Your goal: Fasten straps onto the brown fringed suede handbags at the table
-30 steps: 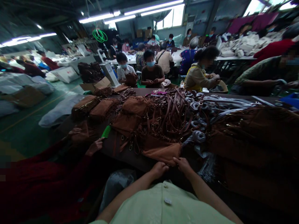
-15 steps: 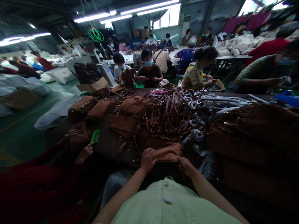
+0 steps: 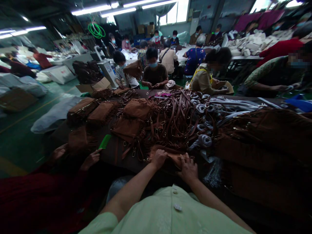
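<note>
A brown fringed bag [image 3: 173,156] lies at the near edge of the table in front of me. My left hand [image 3: 159,158] is closed on its left part, knuckles up. On its right part rests my right hand [image 3: 188,168], fingers spread over the material. Just behind the bag are a heap of brown straps [image 3: 180,113] with metal clips and a stacked pair of brown bags [image 3: 136,109]. Rolled grey straps [image 3: 204,141] lie to the right of the hands.
At the left, a co-worker in a dark red sleeve holds a green comb [image 3: 105,141] beside another brown bag [image 3: 78,139]. Large brown fringed pieces [image 3: 253,149] cover the right side. People sit across the table.
My right hand has gone from pinching the bag's right corner to lying spread on top of it. The bag looks more crumpled. The co-worker's comb has shifted slightly right.
</note>
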A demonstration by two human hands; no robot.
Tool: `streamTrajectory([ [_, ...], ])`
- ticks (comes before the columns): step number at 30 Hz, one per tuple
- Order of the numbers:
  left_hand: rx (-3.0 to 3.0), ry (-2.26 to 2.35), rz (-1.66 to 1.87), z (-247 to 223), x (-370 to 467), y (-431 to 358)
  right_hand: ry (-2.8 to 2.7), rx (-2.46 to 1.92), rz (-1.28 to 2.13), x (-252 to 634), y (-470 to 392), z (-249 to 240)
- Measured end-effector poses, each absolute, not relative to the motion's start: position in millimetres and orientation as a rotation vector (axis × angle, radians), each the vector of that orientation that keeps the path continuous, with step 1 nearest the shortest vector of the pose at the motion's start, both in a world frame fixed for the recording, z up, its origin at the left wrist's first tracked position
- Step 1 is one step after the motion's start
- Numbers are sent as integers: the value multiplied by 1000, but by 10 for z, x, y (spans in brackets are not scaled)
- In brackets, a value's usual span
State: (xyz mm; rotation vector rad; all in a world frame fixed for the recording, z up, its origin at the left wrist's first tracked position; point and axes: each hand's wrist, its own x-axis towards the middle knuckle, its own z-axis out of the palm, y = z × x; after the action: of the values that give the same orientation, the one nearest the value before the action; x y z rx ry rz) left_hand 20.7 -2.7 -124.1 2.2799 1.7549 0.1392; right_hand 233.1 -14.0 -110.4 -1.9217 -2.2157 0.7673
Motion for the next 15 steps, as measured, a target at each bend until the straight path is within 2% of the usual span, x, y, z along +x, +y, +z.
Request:
streamTrajectory([
  [2,2306,1717,127,-1206,208,-5,-2508,-1866,531,2245,-77,-1176],
  [4,2277,1750,165,-1154,203,-33,-2589,-1897,579,2205,31,-1237],
  [7,2155,1887,419,-1087,245,-185,-2566,-1935,683,2211,195,-1285],
  [10,2103,1759,601,-1141,385,-389,-2519,-1946,657,2224,259,-1292],
  [12,2042,1640,515,-1265,508,-473,-2498,-1965,657,2216,237,-1290],
  [15,1676,1711,357,-1482,653,-463,-2472,-1995,715,2187,162,-1286],
])
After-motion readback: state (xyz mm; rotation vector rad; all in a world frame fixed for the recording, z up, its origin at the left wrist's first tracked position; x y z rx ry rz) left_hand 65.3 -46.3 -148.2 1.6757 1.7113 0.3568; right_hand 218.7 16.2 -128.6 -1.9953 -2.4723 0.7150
